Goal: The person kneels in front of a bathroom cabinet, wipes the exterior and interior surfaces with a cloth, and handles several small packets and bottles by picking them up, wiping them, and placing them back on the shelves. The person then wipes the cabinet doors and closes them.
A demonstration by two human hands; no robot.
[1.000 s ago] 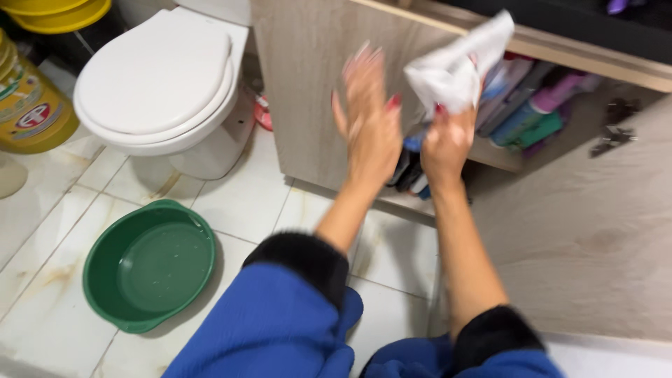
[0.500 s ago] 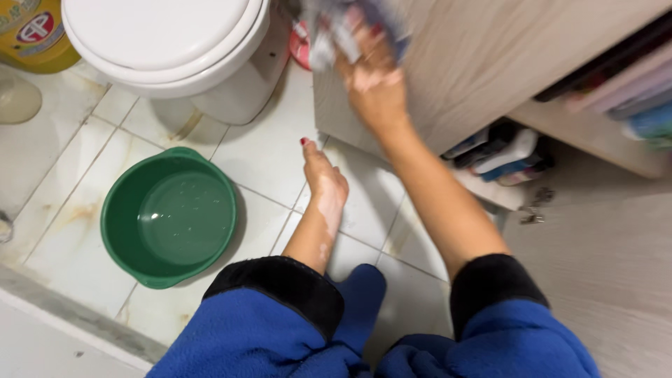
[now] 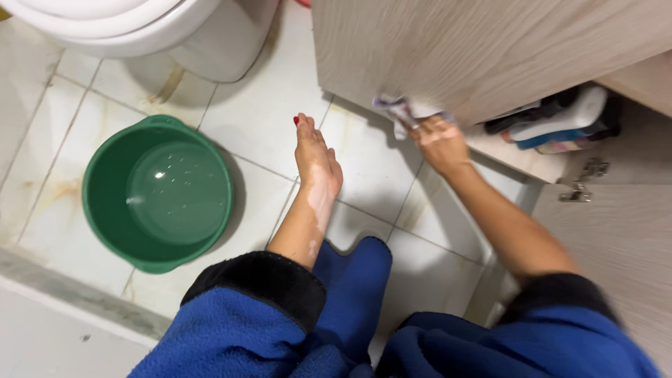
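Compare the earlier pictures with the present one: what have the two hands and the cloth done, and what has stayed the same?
The right hand, gripping the cloth throughout, moved from high on the wooden cabinet door down to its lower edge. The left hand dropped from the door to the tiled floor, flat, holding nothing. The green basin and toilet stayed put.

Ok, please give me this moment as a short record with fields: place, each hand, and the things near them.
Place: bathroom floor of pale tiles
Right hand: holds a crumpled cloth against the lower edge of the wooden cabinet door
Left hand: flat on the tiles, fingers straight, holds nothing
Near left hand: green basin; white toilet base behind it
Under the door: shelf with packages
Sleeves: blue, dark cuffs
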